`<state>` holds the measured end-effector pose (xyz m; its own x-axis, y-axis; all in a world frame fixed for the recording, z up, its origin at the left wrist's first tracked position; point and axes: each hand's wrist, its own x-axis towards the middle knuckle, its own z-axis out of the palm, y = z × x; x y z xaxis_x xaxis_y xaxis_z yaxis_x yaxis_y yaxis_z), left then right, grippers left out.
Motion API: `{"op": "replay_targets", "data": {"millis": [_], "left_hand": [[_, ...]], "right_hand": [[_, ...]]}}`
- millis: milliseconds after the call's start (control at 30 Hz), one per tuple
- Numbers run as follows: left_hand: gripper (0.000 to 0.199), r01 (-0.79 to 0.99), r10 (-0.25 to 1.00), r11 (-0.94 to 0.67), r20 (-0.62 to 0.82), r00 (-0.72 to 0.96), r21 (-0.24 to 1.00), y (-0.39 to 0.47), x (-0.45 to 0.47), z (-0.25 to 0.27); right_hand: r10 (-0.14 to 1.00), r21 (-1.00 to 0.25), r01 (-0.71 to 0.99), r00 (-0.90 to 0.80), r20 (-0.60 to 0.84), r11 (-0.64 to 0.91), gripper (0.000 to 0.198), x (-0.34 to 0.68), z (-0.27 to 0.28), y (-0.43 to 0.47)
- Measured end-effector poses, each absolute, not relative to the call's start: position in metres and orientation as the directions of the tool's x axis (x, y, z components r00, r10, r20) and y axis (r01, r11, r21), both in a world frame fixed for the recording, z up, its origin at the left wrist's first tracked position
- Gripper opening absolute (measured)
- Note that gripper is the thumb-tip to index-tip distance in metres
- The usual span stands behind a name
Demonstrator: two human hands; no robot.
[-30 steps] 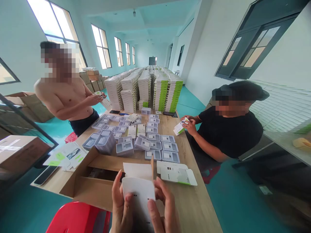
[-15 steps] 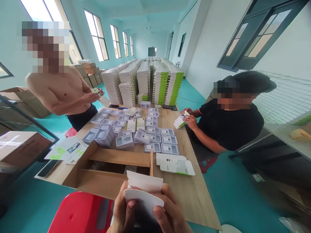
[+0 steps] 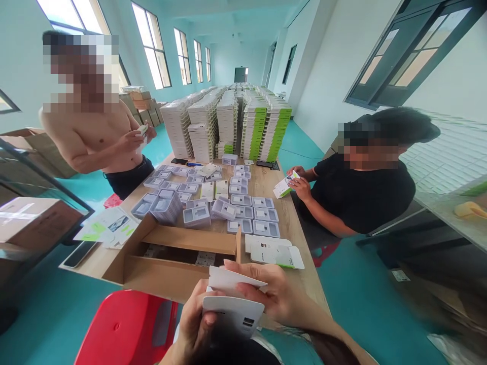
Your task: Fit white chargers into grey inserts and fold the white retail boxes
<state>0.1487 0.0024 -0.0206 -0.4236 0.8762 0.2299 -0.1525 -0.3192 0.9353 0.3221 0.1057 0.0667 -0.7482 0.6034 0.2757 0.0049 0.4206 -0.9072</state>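
Observation:
A small white paperboard box (image 3: 236,312) with raised end flaps is held close to my body, over the table's near edge. My left hand (image 3: 193,317) wraps round its left side, thumb on the front panel. On the far flap, my right hand (image 3: 279,291) has thumb and fingers closed around the edge. Dark print shows at the front panel's lower right. Just beyond my hands stands an open cardboard carton (image 3: 163,279); what lies in it is mostly in shadow. Flattened white and green boxes (image 3: 277,253) lie to its right.
Plastic trays (image 3: 196,216) cover much of the wooden table (image 3: 300,243). Printed sheets (image 3: 108,225) and a phone (image 3: 79,253) lie at left. A red stool (image 3: 117,329) stands below. Two co-workers handle small items at either side. Tall stacks of white boxes (image 3: 228,116) rise behind.
My right hand has moved from the box's right side up onto the far flap. More of the printed front panel shows. The left co-worker's hands have come up closer together.

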Motion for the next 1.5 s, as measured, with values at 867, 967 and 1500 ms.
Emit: {"op": "replay_targets", "data": {"millis": [867, 967, 1500], "left_hand": [[0.042, 0.613, 0.692, -0.631, 0.702, 0.169, 0.474, 0.005, 0.106, -0.015], [0.043, 0.689, 0.647, -0.633, 0.729, 0.222, 0.352, 0.008, 0.107, -0.003], [0.048, 0.762, 0.552, -0.628, 0.779, 0.297, 0.155, 0.015, 0.103, 0.022]], "right_hand": [[0.059, -0.87, -0.062, -0.993, 0.104, 0.489, 0.044, 0.328, 0.098, 0.157], [0.251, -0.928, 0.107, -0.968, -0.015, 0.356, 0.03, 0.318, 0.104, 0.146], [0.304, -0.664, 0.306, -0.945, -0.123, 0.682, 0.027, 0.292, 0.112, 0.121]]}}
